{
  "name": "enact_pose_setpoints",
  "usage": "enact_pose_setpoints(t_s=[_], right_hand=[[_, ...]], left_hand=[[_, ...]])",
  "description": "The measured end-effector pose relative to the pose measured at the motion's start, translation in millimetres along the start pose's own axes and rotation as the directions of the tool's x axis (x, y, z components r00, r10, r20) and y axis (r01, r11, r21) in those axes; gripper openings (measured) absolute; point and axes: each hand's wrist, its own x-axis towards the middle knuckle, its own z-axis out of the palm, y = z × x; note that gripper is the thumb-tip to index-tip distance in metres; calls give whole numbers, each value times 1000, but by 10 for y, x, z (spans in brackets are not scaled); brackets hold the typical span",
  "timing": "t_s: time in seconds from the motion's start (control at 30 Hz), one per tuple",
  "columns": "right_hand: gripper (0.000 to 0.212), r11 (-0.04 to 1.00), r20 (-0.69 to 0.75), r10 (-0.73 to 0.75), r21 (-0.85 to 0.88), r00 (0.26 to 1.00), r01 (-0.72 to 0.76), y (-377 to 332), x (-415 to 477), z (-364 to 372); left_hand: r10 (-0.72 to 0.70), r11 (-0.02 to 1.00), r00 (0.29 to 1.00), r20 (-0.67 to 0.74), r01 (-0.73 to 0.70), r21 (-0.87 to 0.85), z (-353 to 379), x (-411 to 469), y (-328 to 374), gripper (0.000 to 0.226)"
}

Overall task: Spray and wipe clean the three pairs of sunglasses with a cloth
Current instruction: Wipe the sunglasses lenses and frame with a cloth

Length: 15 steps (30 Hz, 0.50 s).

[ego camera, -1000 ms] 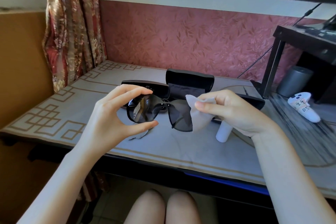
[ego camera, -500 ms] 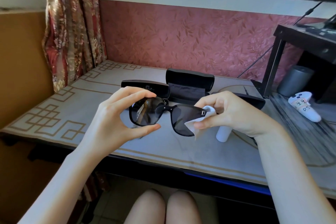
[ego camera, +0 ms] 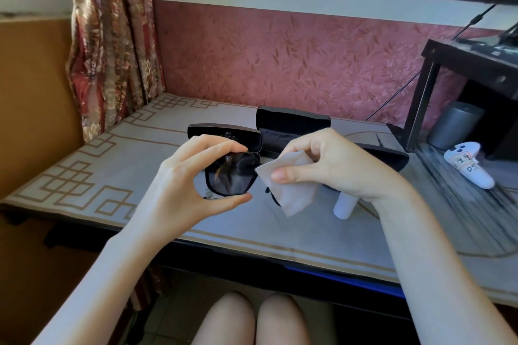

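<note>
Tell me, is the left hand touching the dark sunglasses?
Touching. The head view shows the left hand pinching the sunglasses, with a finger on the top rim and the thumb under the bottom rim.

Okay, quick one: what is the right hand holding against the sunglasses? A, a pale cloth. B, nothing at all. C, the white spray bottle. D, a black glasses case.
A: the right hand pinches the cloth over one lens of the sunglasses, while the spray bottle stands untouched on the table behind the wrist.
</note>
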Motion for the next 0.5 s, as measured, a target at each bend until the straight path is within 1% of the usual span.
enact_pose_setpoints(t_s=[0.1,0.33,0.43,0.5], right_hand=[[21,999,-15,33,-36,999,-34,-37,39,49],[51,983,-140,119,-124,983,-137,-125,97,197],[57,979,-180,133,-128,974,-158,-144,124,232],[58,978,-178,125,-145,976,-152,-152,143,237]], left_hand=[[2,1000,1000,-3,-2,8,8,-1,-18,55],[27,1000,999,19,-28,11,43,-13,-52,52],[42,999,999,11,-42,0,61,-14,-61,53],[42,999,999,3,-42,-10,63,-16,-63,55]])
